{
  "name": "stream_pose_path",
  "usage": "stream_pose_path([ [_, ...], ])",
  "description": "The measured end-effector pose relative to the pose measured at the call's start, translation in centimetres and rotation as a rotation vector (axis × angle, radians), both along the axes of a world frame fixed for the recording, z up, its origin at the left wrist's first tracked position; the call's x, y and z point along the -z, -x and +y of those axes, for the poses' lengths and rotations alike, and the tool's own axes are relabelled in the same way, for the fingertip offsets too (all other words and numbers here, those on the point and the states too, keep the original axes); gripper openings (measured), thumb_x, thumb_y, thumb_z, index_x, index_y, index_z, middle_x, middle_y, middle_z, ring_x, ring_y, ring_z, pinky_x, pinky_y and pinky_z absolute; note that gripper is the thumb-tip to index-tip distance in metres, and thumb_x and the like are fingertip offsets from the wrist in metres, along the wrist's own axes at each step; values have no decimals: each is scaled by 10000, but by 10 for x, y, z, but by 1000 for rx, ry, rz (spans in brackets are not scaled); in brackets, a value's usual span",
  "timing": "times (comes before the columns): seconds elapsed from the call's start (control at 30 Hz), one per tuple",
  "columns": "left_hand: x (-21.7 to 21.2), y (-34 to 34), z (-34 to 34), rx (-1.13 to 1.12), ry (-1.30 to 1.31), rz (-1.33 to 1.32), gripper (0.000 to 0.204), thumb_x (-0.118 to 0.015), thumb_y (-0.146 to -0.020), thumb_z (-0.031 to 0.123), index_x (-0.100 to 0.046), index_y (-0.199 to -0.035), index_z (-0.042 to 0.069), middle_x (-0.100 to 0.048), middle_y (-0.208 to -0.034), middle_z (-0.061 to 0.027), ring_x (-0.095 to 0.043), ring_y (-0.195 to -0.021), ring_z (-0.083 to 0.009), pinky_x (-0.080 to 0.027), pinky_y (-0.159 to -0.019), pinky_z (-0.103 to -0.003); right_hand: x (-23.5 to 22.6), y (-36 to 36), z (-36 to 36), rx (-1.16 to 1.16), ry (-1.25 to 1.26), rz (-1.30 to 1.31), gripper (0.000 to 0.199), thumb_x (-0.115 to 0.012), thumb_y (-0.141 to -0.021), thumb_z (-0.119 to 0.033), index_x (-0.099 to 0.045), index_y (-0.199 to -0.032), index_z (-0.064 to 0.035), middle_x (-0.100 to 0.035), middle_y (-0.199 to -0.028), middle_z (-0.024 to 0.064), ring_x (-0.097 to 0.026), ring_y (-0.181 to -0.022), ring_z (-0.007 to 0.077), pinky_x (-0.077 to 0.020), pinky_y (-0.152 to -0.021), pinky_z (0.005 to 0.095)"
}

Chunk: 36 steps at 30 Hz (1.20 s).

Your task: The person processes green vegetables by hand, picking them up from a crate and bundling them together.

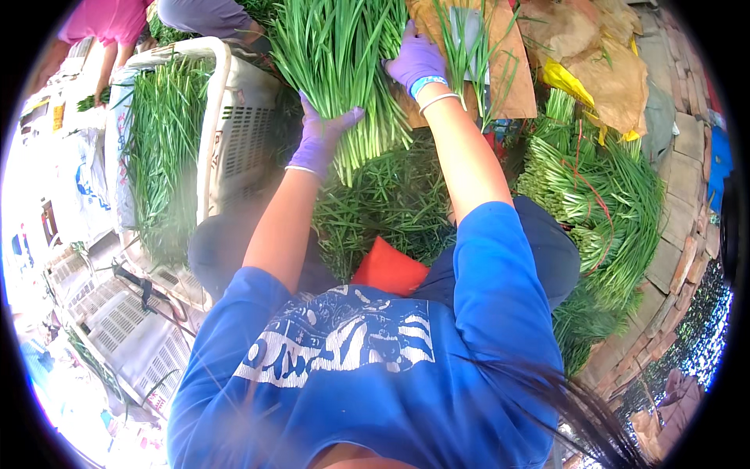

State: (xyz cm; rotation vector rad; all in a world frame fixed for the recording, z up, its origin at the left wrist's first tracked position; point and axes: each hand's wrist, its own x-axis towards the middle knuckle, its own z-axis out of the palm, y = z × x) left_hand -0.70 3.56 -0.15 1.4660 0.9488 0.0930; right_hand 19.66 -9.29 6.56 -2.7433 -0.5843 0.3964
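A thick bundle of long green chives (344,70) is held up in front of me, pale cut ends pointing down. My left hand (322,137), in a purple glove, grips the bundle near its lower end. In a matching purple glove with a blue wristband, my right hand (416,61) holds the bundle's right side higher up. Loose chive trimmings (391,207) lie heaped below the bundle, between my knees.
A white slatted plastic crate (234,133) filled with chives stands at left. Bundles of chives tied with red bands (601,195) lie at right. Brown paper (508,70) and a yellow bag (566,82) sit behind. An orange-red cushion (388,270) is by my lap. Another person in pink (105,23) is at top left.
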Motion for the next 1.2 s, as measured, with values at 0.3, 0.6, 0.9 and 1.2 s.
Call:
stream_pose_path([
  [0.3, 1, -1, 5, 19, 39, 61, 1435, -966, -594, 319, 52, -1592, 159, -238, -1556, -208, -314, -1418, -295, -321, -1156, -434, 7, 12, 16, 117, 43, 39, 1003, -783, -745, -332, -232, -1534, -48, -434, -1444, 215, -480, -1305, 408, -449, -1027, 502],
  [0.6, 7, -3, 3, -10, -17, 68, 1149, -853, -727, 73, -57, -1547, 192, -547, -1284, -157, -569, -1153, -268, -475, -1002, -446, 4, -6, 10, 3, 76, -87, 634, -558, -909, -105, -314, -1474, 51, -579, -1299, 283, -647, -1123, 368, -537, -924, 434],
  [0.9, 11, -1, 8, 31, 57, 60, 1419, -954, -604, 284, 65, -1583, 156, -266, -1525, -201, -361, -1378, -293, -337, -1139, -425, 20, -72, -1, -169, 111, 84, 760, -550, -885, -130, -183, -1492, 143, -671, -1119, 294, -684, -1028, 399, -557, -890, 443],
  [1.2, 7, -1, 6, 40, 91, 14, 1471, -975, -584, 289, 92, -1586, 142, -207, -1550, -220, -325, -1404, -300, -324, -1154, -427, 24, -81, -26, -35, -1, 48, 507, -593, -859, -210, -557, -1323, -7, -651, -1186, 273, -658, -1082, 400, -520, -956, 459],
])
